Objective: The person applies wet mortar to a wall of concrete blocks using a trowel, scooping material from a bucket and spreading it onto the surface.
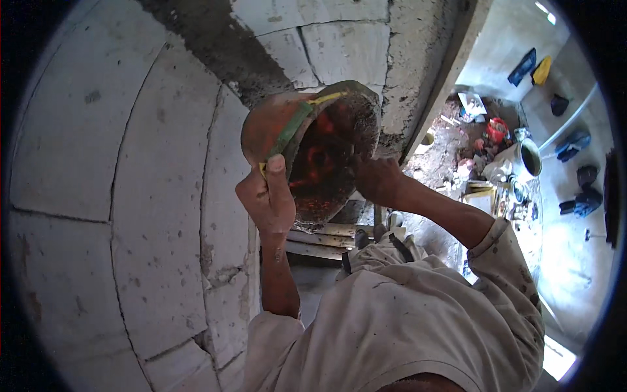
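A mortar-stained orange bucket is held up in front of a block wall, tilted so its dark, crusted inside faces me. A green and yellow handle strip lies across its rim. My left hand grips the bucket's left side by the rim and handle, thumb pressed on the edge. My right hand is closed in a fist at the right part of the bucket's mouth. Its fingertips are lost in shadow, so what it holds there cannot be made out.
Pale block wall fills the left side, with a dark strip of wet mortar above. Wooden planks lie below the bucket. At right, lower down, stand a white bucket and scattered clutter; clothes hang on the far wall.
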Demonstrator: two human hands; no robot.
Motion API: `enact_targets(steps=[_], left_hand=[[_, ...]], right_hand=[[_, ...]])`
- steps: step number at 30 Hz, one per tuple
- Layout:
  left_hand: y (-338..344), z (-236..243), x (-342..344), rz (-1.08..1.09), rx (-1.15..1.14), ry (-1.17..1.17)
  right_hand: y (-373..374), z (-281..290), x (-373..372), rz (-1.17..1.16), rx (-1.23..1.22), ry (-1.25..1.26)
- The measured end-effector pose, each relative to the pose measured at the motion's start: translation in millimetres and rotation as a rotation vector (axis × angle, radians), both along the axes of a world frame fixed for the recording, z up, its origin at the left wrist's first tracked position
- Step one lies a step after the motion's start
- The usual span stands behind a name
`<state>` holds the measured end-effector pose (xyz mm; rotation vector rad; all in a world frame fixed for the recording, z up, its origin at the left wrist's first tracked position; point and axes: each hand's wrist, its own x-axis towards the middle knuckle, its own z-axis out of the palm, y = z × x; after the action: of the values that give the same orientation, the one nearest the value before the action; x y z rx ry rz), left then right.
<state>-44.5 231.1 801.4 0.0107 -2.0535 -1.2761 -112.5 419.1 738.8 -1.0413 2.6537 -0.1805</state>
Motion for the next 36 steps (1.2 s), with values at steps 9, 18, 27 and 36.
enact_targets(steps=[9,18,27,36], left_hand=[[-18.6,-11.6,0.0,0.004,0.078,-0.107],[-76.7,-71.9,6.3,0.296,0.754,-0.149],[-82.8,-146.2,52.5,0.54,0.819,-0.216],[-56.3,-137.8,50.8,0.619,0.577,-0.328]], right_hand=[[6.6,-27.2,2.9,-0.095,-0.567,-1.306],[15.5,-6.7,29.7,-0.25,-0.969,-1.844],[35.0,209.9,37.7,-0.031,-1.799,0.059],[36.3,407.9,21.7,-0.059,-1.757,1.925]])
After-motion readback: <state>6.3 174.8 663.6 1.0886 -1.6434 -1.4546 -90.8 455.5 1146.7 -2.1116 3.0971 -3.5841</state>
